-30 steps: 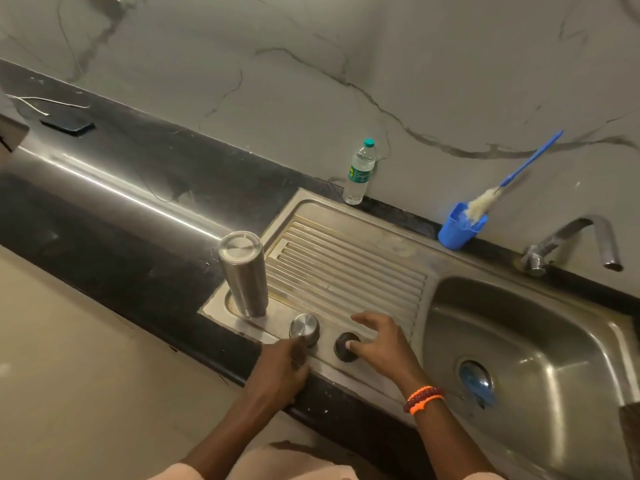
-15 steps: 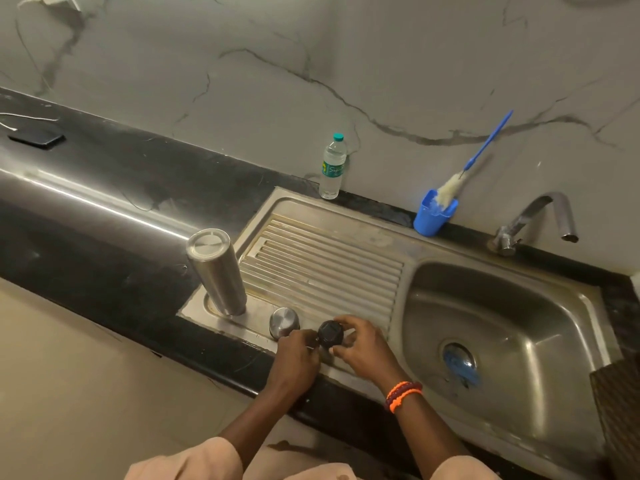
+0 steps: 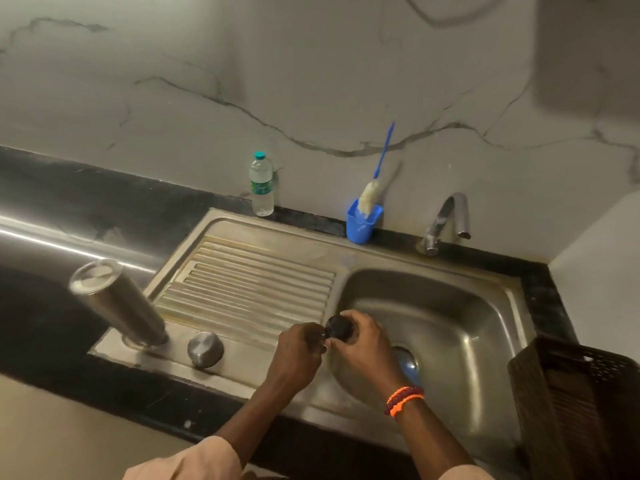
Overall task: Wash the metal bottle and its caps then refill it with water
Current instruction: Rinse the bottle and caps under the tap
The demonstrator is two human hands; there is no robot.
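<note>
The metal bottle (image 3: pixel 116 303) stands upside down at the front left corner of the steel drainboard (image 3: pixel 256 282). Beside it to the right sits the round metal cap (image 3: pixel 205 348). A black inner cap (image 3: pixel 338 330) is lifted off the drainboard, over the left edge of the sink basin (image 3: pixel 460 320). My right hand (image 3: pixel 363 344) grips it with curled fingers. My left hand (image 3: pixel 299 355) pinches its left side with thumb and fingertips.
A small plastic water bottle (image 3: pixel 261 183) stands by the wall. A blue cup (image 3: pixel 362 221) holds a blue-handled bottle brush (image 3: pixel 372 188). The tap (image 3: pixel 446 221) is behind the basin, off. A dark woven basket (image 3: pixel 575 407) sits at the right front.
Both hands lifted the black cap off the drainboard and carried it right, over the basin's edge. The left hand left the metal cap. The view swung right.
</note>
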